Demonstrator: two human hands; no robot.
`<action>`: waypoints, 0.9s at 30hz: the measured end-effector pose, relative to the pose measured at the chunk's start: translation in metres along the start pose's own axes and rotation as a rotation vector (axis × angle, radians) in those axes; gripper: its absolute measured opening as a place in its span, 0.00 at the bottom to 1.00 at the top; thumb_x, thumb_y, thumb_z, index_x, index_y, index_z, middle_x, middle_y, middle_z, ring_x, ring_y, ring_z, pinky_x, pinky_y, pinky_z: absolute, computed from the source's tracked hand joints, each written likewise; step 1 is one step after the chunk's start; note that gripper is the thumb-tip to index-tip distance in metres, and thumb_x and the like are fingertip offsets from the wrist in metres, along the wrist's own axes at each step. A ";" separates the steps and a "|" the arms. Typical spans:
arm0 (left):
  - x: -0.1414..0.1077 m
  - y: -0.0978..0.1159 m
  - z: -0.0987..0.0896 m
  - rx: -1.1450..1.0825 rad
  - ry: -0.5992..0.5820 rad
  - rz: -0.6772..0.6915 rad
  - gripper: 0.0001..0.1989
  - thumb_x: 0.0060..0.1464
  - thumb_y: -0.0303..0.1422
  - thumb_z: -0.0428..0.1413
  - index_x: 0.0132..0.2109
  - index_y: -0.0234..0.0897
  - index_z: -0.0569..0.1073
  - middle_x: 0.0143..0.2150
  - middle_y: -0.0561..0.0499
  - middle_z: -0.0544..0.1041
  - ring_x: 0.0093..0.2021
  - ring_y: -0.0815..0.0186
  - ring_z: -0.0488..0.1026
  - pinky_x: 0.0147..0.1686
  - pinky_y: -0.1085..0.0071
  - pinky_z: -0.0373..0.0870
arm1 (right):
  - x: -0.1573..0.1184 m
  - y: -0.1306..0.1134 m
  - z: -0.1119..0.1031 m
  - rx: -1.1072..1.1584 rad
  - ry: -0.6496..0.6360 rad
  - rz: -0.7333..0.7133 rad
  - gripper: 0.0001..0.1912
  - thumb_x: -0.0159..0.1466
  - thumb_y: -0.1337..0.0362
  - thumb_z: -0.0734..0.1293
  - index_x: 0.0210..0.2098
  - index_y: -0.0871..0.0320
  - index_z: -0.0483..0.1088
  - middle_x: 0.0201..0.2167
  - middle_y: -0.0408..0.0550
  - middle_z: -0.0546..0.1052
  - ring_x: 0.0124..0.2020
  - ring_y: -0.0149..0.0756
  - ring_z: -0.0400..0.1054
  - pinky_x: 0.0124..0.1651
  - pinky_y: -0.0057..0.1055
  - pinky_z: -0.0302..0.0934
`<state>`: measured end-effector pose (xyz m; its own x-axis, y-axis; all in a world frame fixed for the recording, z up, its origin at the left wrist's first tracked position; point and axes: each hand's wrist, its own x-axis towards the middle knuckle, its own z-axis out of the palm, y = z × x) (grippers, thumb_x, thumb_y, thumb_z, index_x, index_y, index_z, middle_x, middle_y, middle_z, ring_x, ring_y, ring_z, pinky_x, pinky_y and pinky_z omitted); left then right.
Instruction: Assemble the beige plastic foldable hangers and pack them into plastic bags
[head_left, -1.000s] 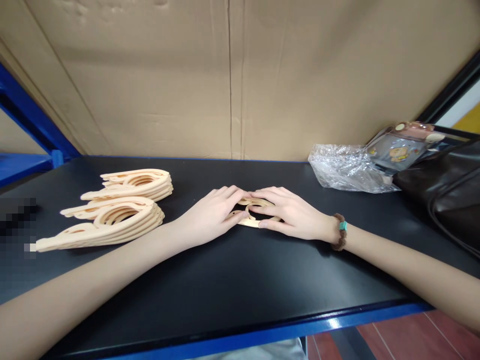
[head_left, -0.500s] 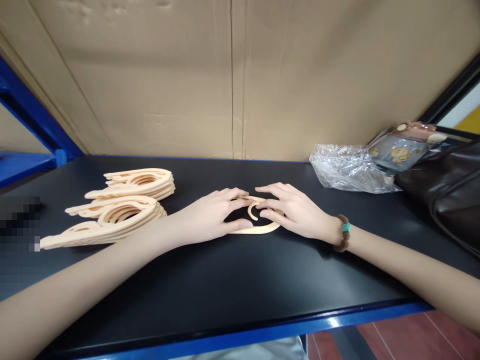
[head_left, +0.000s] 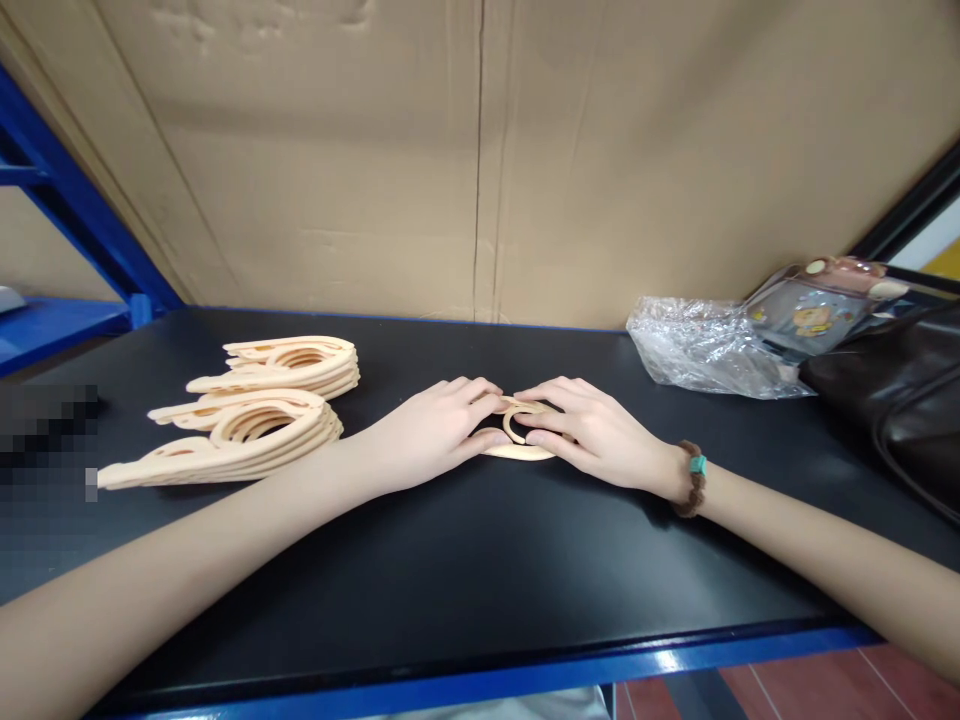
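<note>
A beige plastic hanger (head_left: 523, 452) with a curved hook lies on the black tabletop between my hands, its ends covered by them. My left hand (head_left: 439, 430) grips its left side, thumb at the near edge and fingers at the far edge. From the right, my right hand (head_left: 600, 432) holds the other side, its fingertips by the curved hook. Two stacks of similar beige hangers rest to the left, a far stack (head_left: 315, 365) and a near stack (head_left: 277, 440), the near one beside my left forearm.
Crumpled clear plastic wrap (head_left: 697, 345), a see-through pouch with a cartoon print (head_left: 814, 312) and a dark leather bag (head_left: 892, 375) sit at the right. Cardboard (head_left: 337, 180) stands behind the table (head_left: 480, 580). A blue frame rises at the left.
My hands have drawn slightly closer together around the hanger, and the hook between them has shifted. The whole view has moved a little, so the stacks appear farther right.
</note>
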<state>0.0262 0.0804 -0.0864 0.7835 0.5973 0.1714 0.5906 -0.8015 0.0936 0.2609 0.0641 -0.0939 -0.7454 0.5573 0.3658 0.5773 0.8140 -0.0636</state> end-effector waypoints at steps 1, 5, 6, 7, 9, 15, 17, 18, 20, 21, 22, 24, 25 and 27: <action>0.000 0.001 0.000 0.015 0.010 0.000 0.19 0.66 0.41 0.43 0.58 0.38 0.64 0.56 0.45 0.68 0.53 0.56 0.67 0.52 0.61 0.61 | 0.000 0.000 0.000 0.002 -0.006 0.001 0.15 0.71 0.60 0.57 0.50 0.56 0.71 0.54 0.49 0.70 0.53 0.40 0.63 0.54 0.41 0.58; 0.002 0.003 0.000 -0.003 0.030 -0.030 0.16 0.66 0.40 0.44 0.52 0.35 0.66 0.51 0.44 0.70 0.50 0.56 0.68 0.50 0.61 0.62 | 0.000 0.000 0.000 0.010 -0.022 0.010 0.16 0.71 0.59 0.57 0.51 0.56 0.71 0.55 0.49 0.70 0.53 0.40 0.63 0.54 0.41 0.58; 0.002 0.003 -0.001 -0.026 0.028 -0.039 0.15 0.65 0.40 0.45 0.52 0.35 0.66 0.51 0.44 0.71 0.49 0.57 0.68 0.49 0.61 0.62 | 0.000 -0.001 0.000 0.013 -0.023 0.011 0.16 0.71 0.59 0.57 0.51 0.56 0.71 0.55 0.49 0.70 0.53 0.40 0.63 0.54 0.41 0.58; 0.002 0.002 -0.001 -0.054 0.026 -0.046 0.15 0.65 0.39 0.45 0.51 0.35 0.66 0.51 0.45 0.71 0.49 0.57 0.68 0.49 0.62 0.63 | 0.000 -0.001 0.000 0.014 -0.023 0.011 0.16 0.71 0.59 0.57 0.51 0.55 0.71 0.55 0.49 0.70 0.53 0.40 0.63 0.54 0.42 0.58; 0.002 -0.001 -0.002 -0.116 0.016 -0.054 0.13 0.65 0.39 0.47 0.50 0.37 0.67 0.50 0.46 0.70 0.48 0.58 0.68 0.49 0.63 0.63 | 0.000 -0.001 0.000 0.016 -0.021 0.011 0.16 0.71 0.59 0.57 0.51 0.54 0.71 0.55 0.49 0.70 0.53 0.40 0.63 0.54 0.42 0.59; 0.000 -0.012 -0.007 -0.266 -0.033 -0.029 0.16 0.62 0.44 0.50 0.53 0.42 0.67 0.52 0.50 0.70 0.52 0.61 0.67 0.50 0.67 0.62 | 0.001 0.000 0.000 0.007 -0.022 0.005 0.15 0.70 0.61 0.57 0.50 0.55 0.71 0.55 0.49 0.69 0.53 0.40 0.63 0.54 0.42 0.59; 0.000 -0.013 -0.009 -0.289 -0.052 -0.017 0.17 0.61 0.45 0.51 0.53 0.43 0.67 0.52 0.50 0.70 0.53 0.61 0.66 0.51 0.68 0.61 | 0.000 0.000 0.000 0.006 -0.021 0.006 0.15 0.70 0.60 0.57 0.50 0.55 0.71 0.55 0.49 0.69 0.53 0.40 0.63 0.54 0.42 0.59; 0.000 -0.013 -0.010 -0.299 -0.057 -0.010 0.18 0.61 0.46 0.51 0.52 0.43 0.68 0.53 0.50 0.70 0.54 0.61 0.66 0.52 0.68 0.61 | 0.000 0.000 0.000 0.007 -0.020 0.003 0.15 0.70 0.60 0.57 0.50 0.55 0.71 0.55 0.49 0.70 0.53 0.41 0.63 0.54 0.42 0.59; 0.000 -0.012 -0.011 -0.303 -0.047 -0.009 0.17 0.61 0.46 0.50 0.51 0.42 0.68 0.52 0.50 0.70 0.53 0.61 0.67 0.51 0.68 0.61 | 0.000 0.001 0.000 0.008 -0.020 -0.003 0.15 0.71 0.60 0.57 0.51 0.54 0.70 0.55 0.49 0.70 0.53 0.41 0.63 0.54 0.43 0.59; 0.001 -0.012 -0.011 -0.298 -0.038 -0.017 0.16 0.61 0.46 0.50 0.50 0.41 0.69 0.51 0.50 0.70 0.52 0.61 0.67 0.50 0.68 0.62 | 0.000 0.001 0.000 0.007 -0.020 -0.006 0.16 0.71 0.60 0.57 0.53 0.55 0.69 0.55 0.50 0.69 0.53 0.41 0.63 0.54 0.43 0.59; 0.001 -0.011 -0.010 -0.288 -0.030 -0.029 0.16 0.61 0.46 0.50 0.48 0.41 0.69 0.50 0.50 0.71 0.51 0.62 0.68 0.49 0.68 0.62 | 0.000 0.001 0.000 0.006 -0.017 -0.007 0.16 0.71 0.60 0.57 0.55 0.55 0.67 0.55 0.50 0.69 0.53 0.41 0.63 0.54 0.43 0.60; 0.001 -0.011 -0.009 -0.266 -0.022 -0.048 0.16 0.61 0.46 0.50 0.47 0.40 0.69 0.49 0.50 0.71 0.49 0.62 0.68 0.47 0.69 0.63 | 0.000 0.001 0.000 0.001 -0.016 -0.003 0.18 0.71 0.60 0.56 0.57 0.55 0.64 0.55 0.51 0.69 0.53 0.41 0.63 0.54 0.43 0.60; 0.001 -0.011 -0.009 -0.257 -0.021 -0.051 0.16 0.61 0.46 0.50 0.47 0.40 0.69 0.49 0.51 0.71 0.49 0.62 0.68 0.47 0.69 0.63 | 0.000 0.001 0.000 0.000 -0.017 0.001 0.19 0.71 0.59 0.56 0.58 0.56 0.63 0.55 0.51 0.69 0.53 0.41 0.63 0.54 0.43 0.59; 0.001 -0.011 -0.008 -0.242 -0.017 -0.048 0.16 0.61 0.46 0.49 0.48 0.40 0.68 0.49 0.50 0.70 0.49 0.61 0.68 0.47 0.68 0.63 | -0.001 0.001 0.001 0.005 -0.016 0.009 0.21 0.70 0.56 0.57 0.59 0.57 0.62 0.55 0.52 0.69 0.53 0.42 0.63 0.54 0.42 0.59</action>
<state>0.0191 0.0892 -0.0792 0.7598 0.6338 0.1452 0.5654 -0.7542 0.3339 0.2618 0.0649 -0.0947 -0.7454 0.5672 0.3503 0.5826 0.8096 -0.0711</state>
